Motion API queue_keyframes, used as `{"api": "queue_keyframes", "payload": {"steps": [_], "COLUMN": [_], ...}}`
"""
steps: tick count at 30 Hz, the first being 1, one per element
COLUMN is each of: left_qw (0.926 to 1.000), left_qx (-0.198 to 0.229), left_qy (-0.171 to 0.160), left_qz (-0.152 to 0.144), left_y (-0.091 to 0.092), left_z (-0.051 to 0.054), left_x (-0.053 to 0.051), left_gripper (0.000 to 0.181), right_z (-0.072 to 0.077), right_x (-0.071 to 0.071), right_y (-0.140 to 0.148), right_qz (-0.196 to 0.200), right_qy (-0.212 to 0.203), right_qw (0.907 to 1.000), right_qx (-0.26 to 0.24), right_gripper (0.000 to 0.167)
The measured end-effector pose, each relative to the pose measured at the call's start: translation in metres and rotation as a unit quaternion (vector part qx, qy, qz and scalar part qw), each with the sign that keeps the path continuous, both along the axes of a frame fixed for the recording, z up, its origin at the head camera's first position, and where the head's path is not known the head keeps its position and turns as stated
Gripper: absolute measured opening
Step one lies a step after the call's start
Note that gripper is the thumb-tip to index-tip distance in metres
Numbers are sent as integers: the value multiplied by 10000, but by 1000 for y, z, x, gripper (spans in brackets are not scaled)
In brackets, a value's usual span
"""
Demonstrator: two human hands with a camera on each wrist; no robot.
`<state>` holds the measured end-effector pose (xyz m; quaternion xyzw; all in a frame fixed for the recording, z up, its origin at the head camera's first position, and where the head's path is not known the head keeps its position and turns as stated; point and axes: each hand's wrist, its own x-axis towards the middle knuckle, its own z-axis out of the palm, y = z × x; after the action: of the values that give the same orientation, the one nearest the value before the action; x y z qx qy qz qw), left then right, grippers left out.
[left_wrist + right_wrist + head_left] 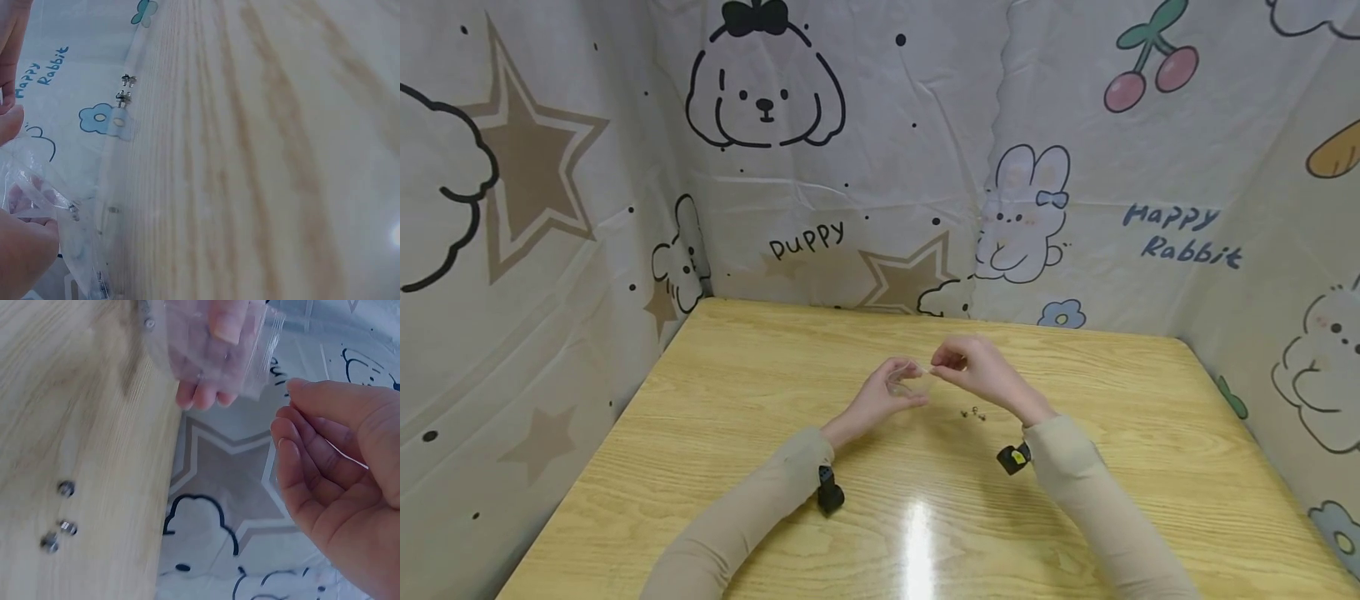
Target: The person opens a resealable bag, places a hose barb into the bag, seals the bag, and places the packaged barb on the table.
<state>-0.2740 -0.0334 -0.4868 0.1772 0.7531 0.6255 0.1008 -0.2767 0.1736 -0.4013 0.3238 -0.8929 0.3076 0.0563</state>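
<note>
My left hand point(883, 396) holds a clear plastic bag point(187, 344), thumb on one face and fingers behind the other. A few tiny metal pieces show through the film in the left wrist view. At the bag's edge, my right hand point(981, 371) has its thumb and forefinger brought together. They seem to pinch the film in the head view; the right wrist view shows the contact less clearly. Small metal screws point(67, 527) lie on the wooden table beneath the right hand. Their exact shape is blurred.
The pale wooden table point(737, 358) has patterned cloth point(865, 167) hanging along its back and sides. Each wrist carries a small black camera, the left one point(830, 493) and the right one point(1013, 458). Light glares off the table's front middle.
</note>
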Motion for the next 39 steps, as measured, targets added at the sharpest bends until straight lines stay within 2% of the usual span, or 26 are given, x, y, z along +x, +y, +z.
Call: {"api": "queue_keyframes", "payload": {"steps": [5, 10, 15, 22, 34, 39], "left_qw": [9999, 9998, 9998, 9998, 9999, 9998], "left_qx": [-113, -138, -102, -77, -19, -31], "left_qy": [36, 56, 23, 5, -38, -48], "left_qz": [104, 157, 174, 156, 142, 185], "left_y": [1, 2, 3, 2, 1, 2], "left_z": [-1, 0, 0, 1, 2, 23], "left_x": [0, 0, -1, 0, 1, 15], "left_gripper": [59, 58, 58, 58, 58, 55], "right_z": [-11, -29, -46, -62, -73, -75], "right_x": [4, 10, 15, 17, 17, 16], "right_y": [20, 42, 60, 74, 75, 72], "right_qz": [-323, -600, -742, -690, -721, -788], "right_qy": [-141, -558, -858, -879, -734, -611], "right_qw": [9994, 9965, 9935, 9927, 9924, 9919], "right_qx": [-66, -142, 4, 450, 678, 782], "right_gripper": [6, 7, 7, 5, 4, 5]}}
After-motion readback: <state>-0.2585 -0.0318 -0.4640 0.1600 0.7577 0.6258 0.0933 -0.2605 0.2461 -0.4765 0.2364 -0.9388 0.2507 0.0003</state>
